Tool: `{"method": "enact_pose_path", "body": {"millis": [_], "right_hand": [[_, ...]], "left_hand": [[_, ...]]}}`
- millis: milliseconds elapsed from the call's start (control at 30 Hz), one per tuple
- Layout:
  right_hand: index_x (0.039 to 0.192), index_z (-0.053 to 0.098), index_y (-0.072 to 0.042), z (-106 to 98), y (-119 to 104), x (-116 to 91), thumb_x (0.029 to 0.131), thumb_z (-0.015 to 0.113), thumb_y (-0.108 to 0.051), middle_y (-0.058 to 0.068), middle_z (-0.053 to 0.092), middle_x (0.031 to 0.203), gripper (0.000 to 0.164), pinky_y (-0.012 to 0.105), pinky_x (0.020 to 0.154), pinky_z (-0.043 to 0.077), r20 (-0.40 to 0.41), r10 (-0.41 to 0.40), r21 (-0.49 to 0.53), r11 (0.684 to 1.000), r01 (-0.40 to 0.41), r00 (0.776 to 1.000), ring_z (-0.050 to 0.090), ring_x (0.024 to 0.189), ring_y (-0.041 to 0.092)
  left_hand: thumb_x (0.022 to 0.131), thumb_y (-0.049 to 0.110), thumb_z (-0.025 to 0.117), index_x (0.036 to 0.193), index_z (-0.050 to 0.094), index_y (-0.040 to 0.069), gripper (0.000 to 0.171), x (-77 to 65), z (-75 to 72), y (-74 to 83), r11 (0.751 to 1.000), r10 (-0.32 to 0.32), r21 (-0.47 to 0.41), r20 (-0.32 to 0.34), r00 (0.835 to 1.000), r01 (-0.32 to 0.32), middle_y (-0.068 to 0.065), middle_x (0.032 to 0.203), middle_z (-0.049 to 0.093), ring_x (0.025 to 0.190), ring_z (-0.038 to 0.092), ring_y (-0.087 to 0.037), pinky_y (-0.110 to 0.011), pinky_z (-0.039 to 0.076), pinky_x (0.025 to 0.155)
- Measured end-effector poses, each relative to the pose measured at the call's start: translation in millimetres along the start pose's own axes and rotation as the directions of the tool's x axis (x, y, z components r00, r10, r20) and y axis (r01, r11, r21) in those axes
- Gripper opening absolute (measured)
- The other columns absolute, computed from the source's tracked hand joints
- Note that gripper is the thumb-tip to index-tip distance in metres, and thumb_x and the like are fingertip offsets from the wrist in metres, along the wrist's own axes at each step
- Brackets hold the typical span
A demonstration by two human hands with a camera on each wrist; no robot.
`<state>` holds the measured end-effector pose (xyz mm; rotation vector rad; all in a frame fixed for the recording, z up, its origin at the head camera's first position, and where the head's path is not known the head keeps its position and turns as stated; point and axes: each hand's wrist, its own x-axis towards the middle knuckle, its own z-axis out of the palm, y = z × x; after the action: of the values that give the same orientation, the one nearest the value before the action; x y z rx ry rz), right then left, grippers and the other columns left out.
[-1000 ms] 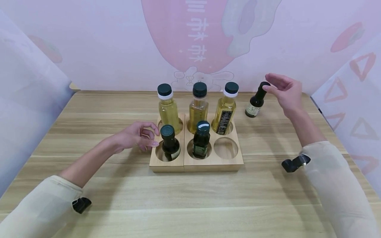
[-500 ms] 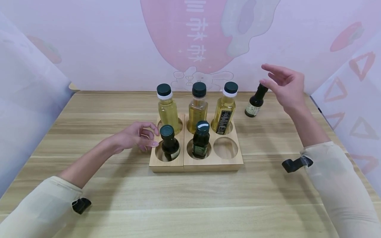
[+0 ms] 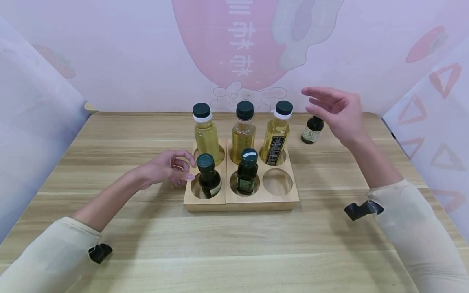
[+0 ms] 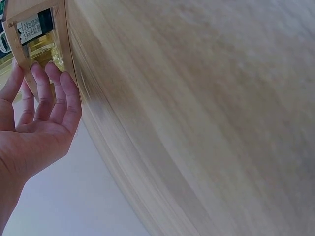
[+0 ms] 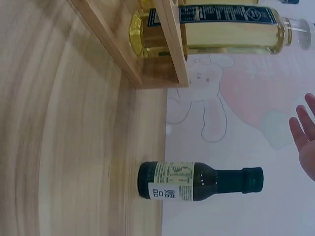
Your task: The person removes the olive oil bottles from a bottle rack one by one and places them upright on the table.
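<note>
My left hand (image 3: 166,167) touches the left end of the wooden bottle rack (image 3: 263,199), fingers loosely bent and thumb at its top edge. A dark, green-capped bottle (image 3: 207,179) stands in the front left hole, close to that thumb. My right hand (image 3: 338,114) hovers with fingers extended and nothing in them, at the back right. Below and behind it, a small dark sauce bottle (image 3: 312,131) stands upright on the table, its neck hidden by the hand in the head view. The right wrist view shows this sauce bottle (image 5: 202,182) whole, apart from my fingers (image 5: 299,132).
Three bottles of yellow liquid, left (image 3: 207,138), middle (image 3: 244,136) and right (image 3: 277,136), stand in the rack's back row. A second dark bottle (image 3: 247,173) sits front middle. Bare wood shows in the front right hole (image 3: 277,182). A printed backdrop (image 3: 146,57) borders the table.
My right hand has let go of the sauce bottle's cap, lifted a little and then moved left. The sauce bottle stays in place. My left hand and the rack have not moved.
</note>
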<state>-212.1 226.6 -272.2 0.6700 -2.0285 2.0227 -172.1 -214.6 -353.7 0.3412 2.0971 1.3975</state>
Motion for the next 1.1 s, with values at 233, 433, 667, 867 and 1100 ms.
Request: {"method": "enact_pose_path", "body": {"millis": [233,433,667,867,1100], "right_hand": [[0.130,0.066,0.006,12.4,4.3,-7.5,0.089,0.064,0.020,0.006,0.073,0.125,0.044,0.028,0.099,0.054,0.140,0.029,0.042,0.998,-0.036,0.990,0.070,0.116,0.019],[0.133,0.063,0.007,19.5,9.3,-8.3,0.083,0.058,0.027,0.005,0.073,0.125,0.054,0.032,0.104,0.052,0.187,0.034,0.092,0.994,-0.052,0.982,0.070,0.116,0.019],[0.135,0.058,0.013,27.4,9.3,-6.7,0.081,0.060,0.028,0.005,0.074,0.123,0.056,0.031,0.102,0.053,0.191,0.001,0.104,0.994,-0.021,0.981,0.071,0.114,0.018],[0.133,0.064,0.007,34.1,8.4,-5.2,0.081,0.062,0.028,0.007,0.075,0.120,0.056,0.031,0.097,0.056,0.194,-0.031,0.117,0.993,0.008,0.981,0.072,0.110,0.019],[0.128,0.069,0.000,38.9,8.4,-4.4,0.081,0.061,0.031,0.009,0.076,0.118,0.057,0.032,0.092,0.058,0.181,-0.042,0.125,0.992,0.019,0.983,0.074,0.107,0.020]], "left_hand": [[0.090,0.002,0.078,0.113,0.052,-0.005,0.035,-0.5,-0.4,-0.1,1.000,0.004,-0.004,0.005,1.000,-0.004,-0.005,0.076,0.061,0.070,0.063,-0.023,-0.036,0.057,0.061],[0.090,0.002,0.079,0.113,0.053,-0.005,0.035,-1.0,-0.5,-0.3,1.000,0.002,-0.011,0.005,1.000,-0.002,-0.005,0.076,0.061,0.070,0.064,-0.023,-0.036,0.057,0.061],[0.090,0.002,0.079,0.114,0.053,-0.005,0.036,-1.2,-0.2,0.2,1.000,0.001,-0.010,0.004,1.000,-0.001,-0.005,0.077,0.060,0.070,0.063,-0.022,-0.035,0.057,0.061],[0.090,0.003,0.079,0.114,0.052,-0.005,0.036,-1.0,-0.4,-0.1,1.000,0.000,-0.005,0.005,1.000,0.000,-0.005,0.078,0.060,0.071,0.063,-0.023,-0.036,0.057,0.062],[0.090,0.003,0.079,0.113,0.053,-0.004,0.036,-1.1,-1.1,0.0,1.000,-0.003,-0.004,0.010,1.000,0.003,-0.005,0.077,0.061,0.071,0.063,-0.022,-0.036,0.057,0.062]]}}
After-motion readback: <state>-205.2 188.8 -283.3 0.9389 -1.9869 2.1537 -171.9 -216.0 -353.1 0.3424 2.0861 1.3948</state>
